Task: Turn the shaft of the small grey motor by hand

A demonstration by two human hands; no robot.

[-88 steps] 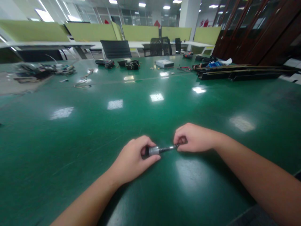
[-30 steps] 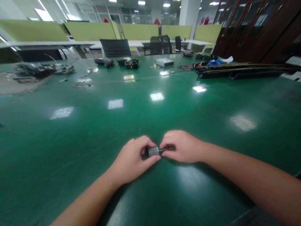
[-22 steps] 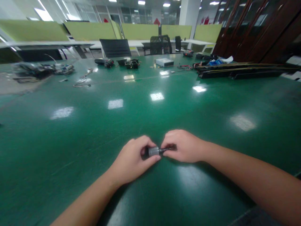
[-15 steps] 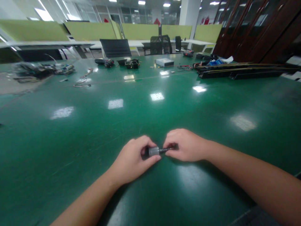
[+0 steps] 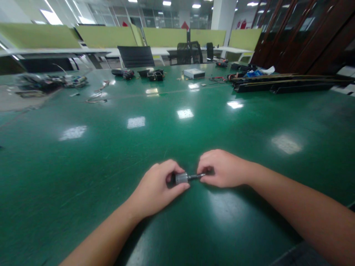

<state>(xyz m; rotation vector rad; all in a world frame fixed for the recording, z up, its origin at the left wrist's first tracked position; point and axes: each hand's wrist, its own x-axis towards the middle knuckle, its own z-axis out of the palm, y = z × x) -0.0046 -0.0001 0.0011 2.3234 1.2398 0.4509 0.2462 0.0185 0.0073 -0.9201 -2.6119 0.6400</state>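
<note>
Working low at the green surface [image 5: 155, 140]. With left hand [image 5: 156, 187] curled closed, gripping a grey-collared tool [image 5: 181, 178]; with nearly closed right hand [image 5: 223, 169], pinching its slim shaft [image 5: 193, 177] near the outer end. Slid outward just now, exposing more metal: apparently a lengthwise stroke against steady hold.

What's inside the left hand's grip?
In the left hand: a cylinder, its gray end showing. The part deeper in the grip is covered, so its far end can't be seen.

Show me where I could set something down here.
Bare tabletop lies beyond the left hand and right hand, toward the pale box; more lies left of the left hand. Crowded: the far edge, jumbled parts to black strips, and between the hands, where a thin shaft runs.
</note>
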